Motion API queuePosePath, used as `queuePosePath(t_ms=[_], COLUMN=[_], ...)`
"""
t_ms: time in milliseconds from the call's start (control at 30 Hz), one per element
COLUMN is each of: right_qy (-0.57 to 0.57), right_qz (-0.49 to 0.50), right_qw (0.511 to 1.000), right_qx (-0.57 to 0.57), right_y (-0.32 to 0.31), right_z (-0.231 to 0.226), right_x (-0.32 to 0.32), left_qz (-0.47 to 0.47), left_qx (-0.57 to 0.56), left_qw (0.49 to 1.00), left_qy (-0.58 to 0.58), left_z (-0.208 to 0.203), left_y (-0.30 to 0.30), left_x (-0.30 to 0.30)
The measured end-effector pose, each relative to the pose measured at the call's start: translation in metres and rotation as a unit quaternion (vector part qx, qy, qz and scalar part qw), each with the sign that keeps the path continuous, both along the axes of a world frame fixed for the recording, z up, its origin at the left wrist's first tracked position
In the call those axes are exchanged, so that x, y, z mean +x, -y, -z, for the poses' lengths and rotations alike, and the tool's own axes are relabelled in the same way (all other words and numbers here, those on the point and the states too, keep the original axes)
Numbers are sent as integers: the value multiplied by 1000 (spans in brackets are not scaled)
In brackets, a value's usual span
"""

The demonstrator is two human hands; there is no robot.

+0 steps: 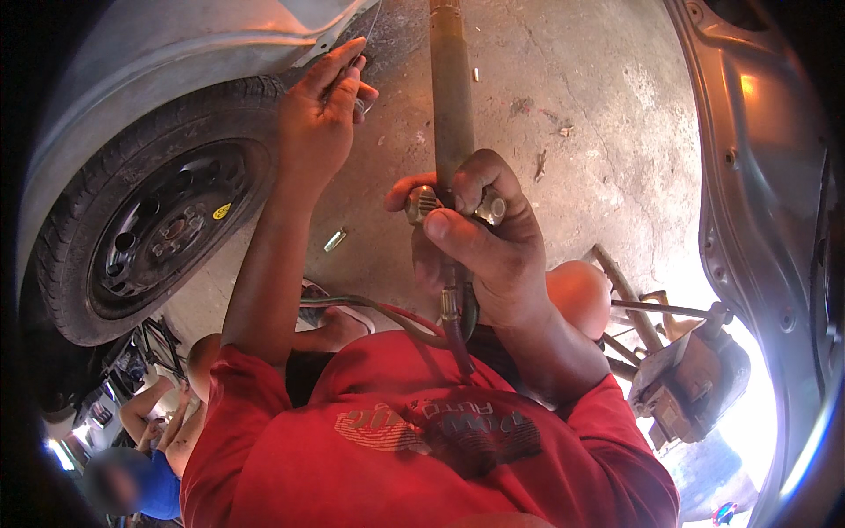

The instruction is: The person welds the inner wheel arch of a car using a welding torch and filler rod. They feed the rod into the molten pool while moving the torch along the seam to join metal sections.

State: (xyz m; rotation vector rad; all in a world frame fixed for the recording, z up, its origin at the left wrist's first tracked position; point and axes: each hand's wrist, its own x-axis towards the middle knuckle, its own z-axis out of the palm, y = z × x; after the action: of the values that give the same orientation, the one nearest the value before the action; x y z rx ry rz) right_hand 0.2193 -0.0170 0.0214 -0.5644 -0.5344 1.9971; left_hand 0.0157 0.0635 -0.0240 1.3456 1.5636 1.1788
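A gas torch (451, 97) points away from me, its long greyish barrel reaching the top edge. My right hand (506, 242) is closed round its handle, thumb and fingers by two brass valve knobs (423, 204). From the rear of the torch, red and green hoses (387, 310) run back toward my lap. Up and to the left, my left hand (326, 110) is closed in a pinch on a thin metal rod (376, 18), just beside the car body panel. The far tip of the torch and the far end of the rod lie out of view.
A car wheel (167, 220) with a black rim stands at the left under a pale fender (167, 44). An open car door (757, 132) curves along the right. Small debris (335, 238) dots the concrete floor (598, 158). Another person (158, 440) sits at the lower left.
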Motion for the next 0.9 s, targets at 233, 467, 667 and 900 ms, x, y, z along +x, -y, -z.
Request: queuePosePath(t_ms=[233,467,667,900], right_qy=[-4,-11,-5,-27], right_qz=[2,5,7,-3], right_qw=[1000,1000,1000,1000], right_qx=[-3,-3,0,-1], right_y=[-2,-2,-1,-3], right_z=[0,0,0,1], right_x=[0,0,-1,0], left_qz=[0,1,4,4], left_qx=[4,7,22,-2], left_qw=[1000,1000,1000,999], left_qy=[-3,1,1,-31], left_z=[1,3,3,-3], left_y=[0,-1,-2,1], left_x=[1,-1,0,2])
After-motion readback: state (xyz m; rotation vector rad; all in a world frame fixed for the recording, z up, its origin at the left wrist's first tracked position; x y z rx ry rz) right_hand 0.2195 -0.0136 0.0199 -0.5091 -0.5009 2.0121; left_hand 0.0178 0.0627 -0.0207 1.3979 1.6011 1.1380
